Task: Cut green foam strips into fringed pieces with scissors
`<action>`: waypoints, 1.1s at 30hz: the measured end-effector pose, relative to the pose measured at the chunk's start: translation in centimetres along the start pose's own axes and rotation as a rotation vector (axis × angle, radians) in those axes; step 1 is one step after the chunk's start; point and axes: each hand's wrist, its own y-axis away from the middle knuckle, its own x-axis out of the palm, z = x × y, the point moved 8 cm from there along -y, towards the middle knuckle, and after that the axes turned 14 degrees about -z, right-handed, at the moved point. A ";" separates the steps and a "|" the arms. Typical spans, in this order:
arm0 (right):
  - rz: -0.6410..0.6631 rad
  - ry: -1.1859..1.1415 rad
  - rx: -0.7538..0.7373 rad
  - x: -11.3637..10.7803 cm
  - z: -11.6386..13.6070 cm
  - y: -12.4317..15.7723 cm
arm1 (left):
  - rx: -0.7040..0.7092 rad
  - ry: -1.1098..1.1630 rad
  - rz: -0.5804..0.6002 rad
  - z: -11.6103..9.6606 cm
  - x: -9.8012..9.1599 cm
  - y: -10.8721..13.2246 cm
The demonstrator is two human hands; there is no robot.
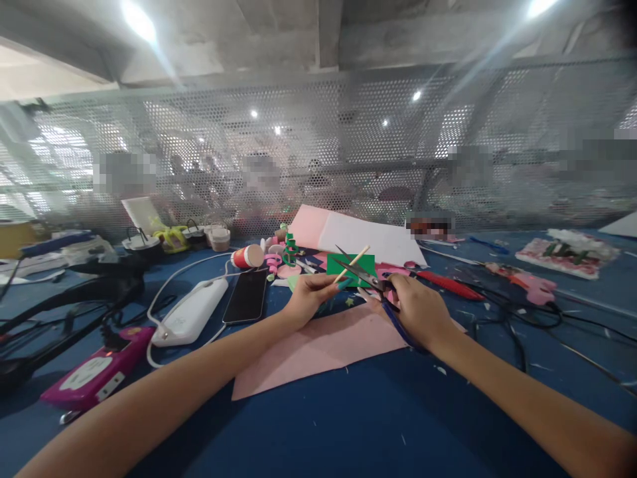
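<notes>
My left hand (314, 295) pinches a thin pale wooden stick (359, 253), which slants up to the right. My right hand (415, 305) is closed round the dark blue handles of a pair of scissors (368, 275). The scissor blades stand apart and cross the stick; whether they touch it I cannot tell. Just behind them is a green rectangular piece (334, 264). Beneath both hands a pink sheet (303, 358) lies on the blue table (358, 425), with small scraps near the fingers.
To the left are a black phone (246, 297), a white power bank (194, 312) with cable, and a magenta device (99, 372). Curled pink and green strips (290, 249) and white sheets (368, 239) lie behind. At right are a red-handled tool (450, 284), a pink glue gun (532, 285) and black cables.
</notes>
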 end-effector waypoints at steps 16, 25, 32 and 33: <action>0.000 -0.024 0.036 -0.1 -0.1 -0.1 | 0.389 -0.311 -0.049 -2.5 0.1 0.8; 0.044 -0.085 0.097 0.2 -0.4 -0.1 | 0.555 -0.471 -0.068 -3.5 0.3 1.3; 0.105 -0.128 0.127 1.1 -0.7 0.1 | 0.603 -0.492 -0.066 -3.6 0.5 1.4; 0.118 -0.137 0.120 1.2 -0.6 0.1 | 0.614 -0.493 -0.072 -3.7 0.5 1.4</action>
